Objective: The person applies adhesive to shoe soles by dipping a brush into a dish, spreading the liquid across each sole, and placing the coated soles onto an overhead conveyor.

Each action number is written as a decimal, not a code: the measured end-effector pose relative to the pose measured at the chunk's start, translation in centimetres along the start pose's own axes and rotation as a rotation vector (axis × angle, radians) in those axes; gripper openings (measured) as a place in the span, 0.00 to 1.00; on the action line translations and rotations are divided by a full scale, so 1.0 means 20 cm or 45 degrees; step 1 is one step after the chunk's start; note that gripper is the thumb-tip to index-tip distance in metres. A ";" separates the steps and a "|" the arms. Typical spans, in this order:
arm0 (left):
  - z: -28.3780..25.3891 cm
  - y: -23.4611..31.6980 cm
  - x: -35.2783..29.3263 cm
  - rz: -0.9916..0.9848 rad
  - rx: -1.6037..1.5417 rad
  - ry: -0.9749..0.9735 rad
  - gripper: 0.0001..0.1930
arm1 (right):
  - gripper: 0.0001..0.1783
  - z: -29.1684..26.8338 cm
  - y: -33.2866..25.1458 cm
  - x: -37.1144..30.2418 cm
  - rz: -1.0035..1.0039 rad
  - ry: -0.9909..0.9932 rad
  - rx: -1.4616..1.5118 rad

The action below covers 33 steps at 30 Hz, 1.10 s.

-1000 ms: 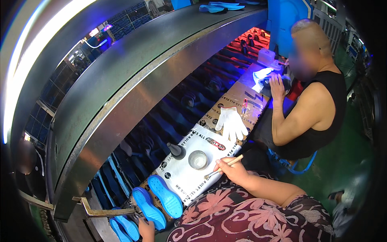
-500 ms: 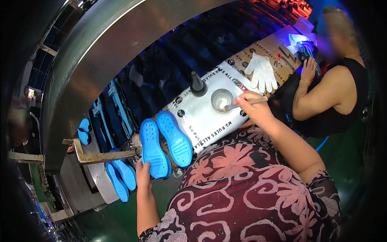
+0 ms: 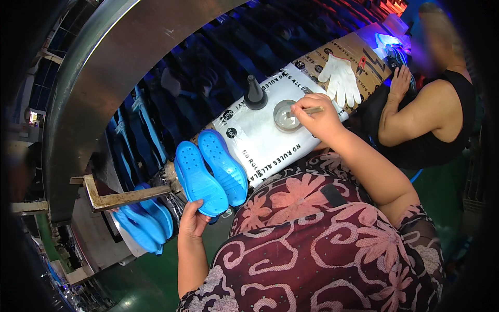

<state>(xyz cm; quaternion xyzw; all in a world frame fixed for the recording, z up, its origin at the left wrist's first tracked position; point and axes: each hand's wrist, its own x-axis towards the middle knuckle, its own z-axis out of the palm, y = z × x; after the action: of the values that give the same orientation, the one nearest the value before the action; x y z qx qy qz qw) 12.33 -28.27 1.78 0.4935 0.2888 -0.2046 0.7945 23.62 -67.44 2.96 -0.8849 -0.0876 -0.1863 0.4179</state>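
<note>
At the board's left end, two blue shoe soles lie side by side. My left hand pinches the heel end of the left sole, thumb on top. The right sole rests beside it, its heel toward me. My right hand is closed round a thin-handled brush. The brush's tip is down inside a clear round bowl that holds a little whitish liquid. A black cone-shaped stand is just left of the bowl. Both stand on white printed plastic sheeting.
A white glove lies on the cardboard farther right. Another person works at the right under blue light. More blue soles are at lower left, below a wooden bar. A curved metal housing arches over the left.
My right hand has tilted the brush down into the bowl. My left hand has raised the left sole's heel slightly. At lower left, a blurred blue sole now overlaps the pair there.
</note>
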 end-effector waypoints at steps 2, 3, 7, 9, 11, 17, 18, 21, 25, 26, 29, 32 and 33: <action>0.00 0.01 0.00 -0.013 0.006 -0.004 0.17 | 0.09 -0.02 -0.02 0.00 -0.004 -0.014 -0.012; 0.01 0.01 0.01 -0.017 0.025 -0.019 0.17 | 0.09 -0.03 -0.02 0.00 0.003 -0.023 0.010; 0.03 0.00 0.02 0.021 0.075 -0.088 0.18 | 0.09 -0.02 0.05 -0.05 0.079 -0.096 0.011; 0.12 0.02 -0.02 0.082 0.074 -0.031 0.19 | 0.09 -0.04 0.02 -0.05 0.140 -0.054 0.087; 0.22 0.02 -0.06 0.144 0.077 0.023 0.19 | 0.11 -0.07 0.01 -0.06 0.266 -0.041 0.180; 0.48 0.00 -0.07 0.667 0.470 0.038 0.22 | 0.16 -0.17 -0.10 -0.10 0.653 0.129 0.857; 0.51 0.01 -0.05 0.709 0.579 0.049 0.21 | 0.17 -0.19 -0.13 -0.11 0.676 0.125 0.948; 0.64 0.01 -0.04 0.907 0.647 0.047 0.20 | 0.16 -0.23 -0.27 -0.15 0.619 0.003 1.027; 0.76 0.03 -0.08 1.000 0.637 -0.076 0.21 | 0.13 -0.24 -0.48 -0.20 -0.220 -0.103 0.528; 0.78 0.03 -0.08 0.997 0.639 -0.080 0.21 | 0.13 -0.26 -0.50 -0.20 -0.127 -0.162 0.563; 0.79 0.02 -0.08 1.189 0.708 -0.104 0.20 | 0.11 -0.24 -0.54 -0.20 -0.325 -0.106 0.425; 0.79 0.01 -0.08 1.299 0.815 -0.104 0.17 | 0.11 -0.21 -0.53 -0.19 -0.356 -0.120 0.387; 0.80 0.02 -0.08 1.368 0.831 -0.104 0.15 | 0.11 -0.20 -0.53 -0.19 -0.352 -0.121 0.387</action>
<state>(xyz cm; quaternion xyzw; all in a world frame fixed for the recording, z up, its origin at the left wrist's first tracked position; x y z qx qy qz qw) 15.47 -42.55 8.59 0.7785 -0.1073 0.1266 0.6053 15.76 -63.77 11.30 -0.7990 -0.2547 -0.1846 0.5125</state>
